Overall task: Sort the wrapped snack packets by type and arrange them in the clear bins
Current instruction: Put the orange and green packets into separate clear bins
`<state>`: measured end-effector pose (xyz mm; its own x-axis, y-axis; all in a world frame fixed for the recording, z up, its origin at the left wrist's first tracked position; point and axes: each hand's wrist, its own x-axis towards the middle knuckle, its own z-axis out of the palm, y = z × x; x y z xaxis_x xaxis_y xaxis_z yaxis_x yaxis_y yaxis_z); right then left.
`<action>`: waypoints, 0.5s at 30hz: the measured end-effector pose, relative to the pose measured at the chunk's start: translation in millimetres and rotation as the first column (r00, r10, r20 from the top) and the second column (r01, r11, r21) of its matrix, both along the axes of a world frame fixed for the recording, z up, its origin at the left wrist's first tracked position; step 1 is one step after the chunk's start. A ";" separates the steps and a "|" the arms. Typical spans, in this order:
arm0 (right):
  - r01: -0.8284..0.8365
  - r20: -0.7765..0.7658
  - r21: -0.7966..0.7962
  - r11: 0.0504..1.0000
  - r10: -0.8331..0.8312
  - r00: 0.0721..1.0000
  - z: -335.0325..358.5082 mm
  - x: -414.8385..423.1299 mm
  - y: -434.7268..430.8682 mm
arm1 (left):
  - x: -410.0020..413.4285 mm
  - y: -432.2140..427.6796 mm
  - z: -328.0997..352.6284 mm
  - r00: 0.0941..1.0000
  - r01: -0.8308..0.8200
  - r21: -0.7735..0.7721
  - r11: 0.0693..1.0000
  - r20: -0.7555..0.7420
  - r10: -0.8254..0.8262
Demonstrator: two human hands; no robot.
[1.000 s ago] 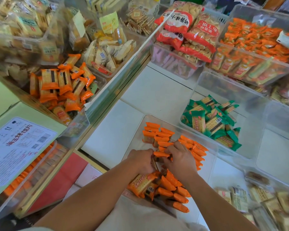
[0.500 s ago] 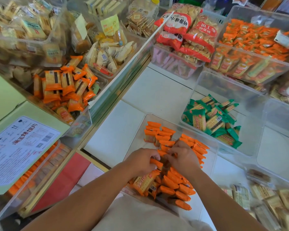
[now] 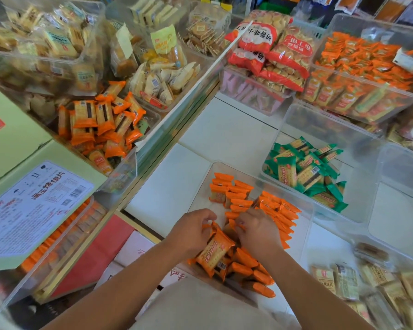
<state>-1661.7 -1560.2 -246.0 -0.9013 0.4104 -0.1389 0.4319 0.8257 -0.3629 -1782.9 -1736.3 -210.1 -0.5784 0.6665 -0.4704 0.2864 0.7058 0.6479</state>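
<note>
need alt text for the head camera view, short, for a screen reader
A person's left hand and right hand grip orange packets lined up in a clear bin on a white counter. Behind it to the right, a second clear bin holds green packets; other bins of snacks surround them.

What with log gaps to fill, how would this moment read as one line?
step: arranging orange packets | in: near clear bin | left hand: grips packets | right hand: pinches packets | green packets: separate bin
</note>
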 end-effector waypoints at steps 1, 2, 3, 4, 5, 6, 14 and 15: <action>0.009 -0.004 0.019 1.000 -0.009 1.000 1.8 -1.5 -2.6 | 0.5 -9.2 3.6 1.000 -0.002 -0.001 1.000 -0.011 0.002; 0.015 -0.020 0.030 0.999 -0.014 1.000 4.1 -1.7 -6.3 | 2.8 -17.8 5.9 1.000 -0.002 -0.006 1.000 -0.024 0.002; 0.015 -0.047 0.025 1.000 -0.014 0.999 6.5 -0.6 -10.6 | 7.5 -25.2 8.0 0.999 0.003 -0.015 1.000 -0.040 -0.004; 0.014 -0.067 -0.006 1.000 -0.014 0.998 10.8 0.8 -15.9 | 13.7 -31.6 8.5 0.999 0.008 -0.036 0.999 -0.045 -0.010; 0.014 -0.068 -0.053 0.998 -0.017 0.998 14.5 2.7 -21.7 | 21.2 -37.2 8.4 0.999 0.006 -0.052 0.999 -0.040 -0.008; 0.010 -0.040 -0.095 0.995 -0.014 0.999 17.9 4.3 -28.2 | 28.7 -41.1 6.8 0.999 -0.002 -0.066 0.998 -0.036 -0.001; 0.025 0.274 -0.167 0.986 0.022 0.961 12.8 9.5 -51.1 | 47.9 -34.9 -10.0 0.989 -0.011 -0.136 0.991 -0.150 -0.010; 0.058 0.275 -0.203 0.977 0.000 0.961 13.7 8.4 -50.4 | 46.7 -33.5 -12.4 0.988 -0.015 -0.159 0.987 -0.153 -0.009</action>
<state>-1653.3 -1610.6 -232.3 -0.8053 0.3721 -0.4616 0.5610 0.7302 -0.3900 -1736.2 -1769.8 -222.5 -0.6535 0.5883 -0.4763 0.3711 0.7975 0.4758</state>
